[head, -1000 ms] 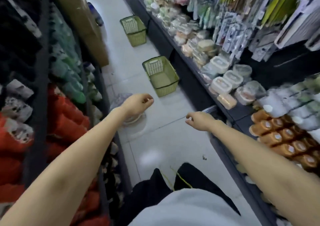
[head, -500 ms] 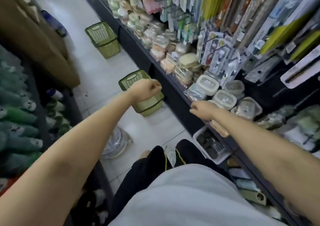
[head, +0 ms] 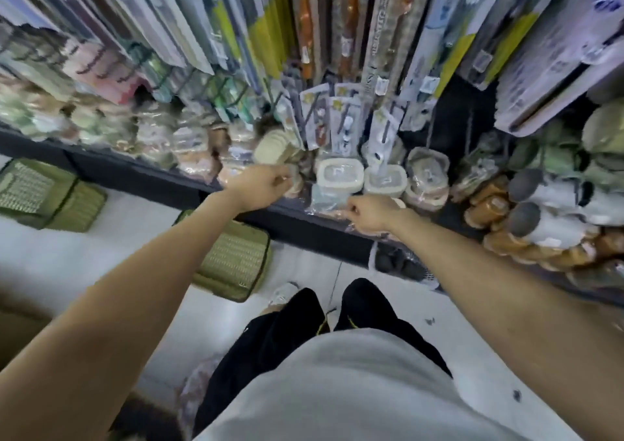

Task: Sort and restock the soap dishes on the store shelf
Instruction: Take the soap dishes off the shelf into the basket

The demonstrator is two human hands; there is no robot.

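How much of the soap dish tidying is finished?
Looks barely started. Done: two white soap dishes sit side by side on the shelf. In hand: the left hand and right hand reach the front row; any grip is too blurry. Still to do: wrapped packs there lie jumbled.

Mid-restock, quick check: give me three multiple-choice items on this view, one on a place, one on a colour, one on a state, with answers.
1. Where do the green baskets sit?
A. on the floor
B. on a cart
C. on hooks

2. What colour are the two lidded containers on the shelf just beyond the hands?
A. red
B. white
C. black

3. How do the left hand and right hand hold their fingers?
A. spread flat
B. curled
C. out of view

Answers:
1 A, the baskets lie on the pale floor below the shelf.
2 B, both lids read white.
3 B, both hands show bent fingers at the shelf edge.
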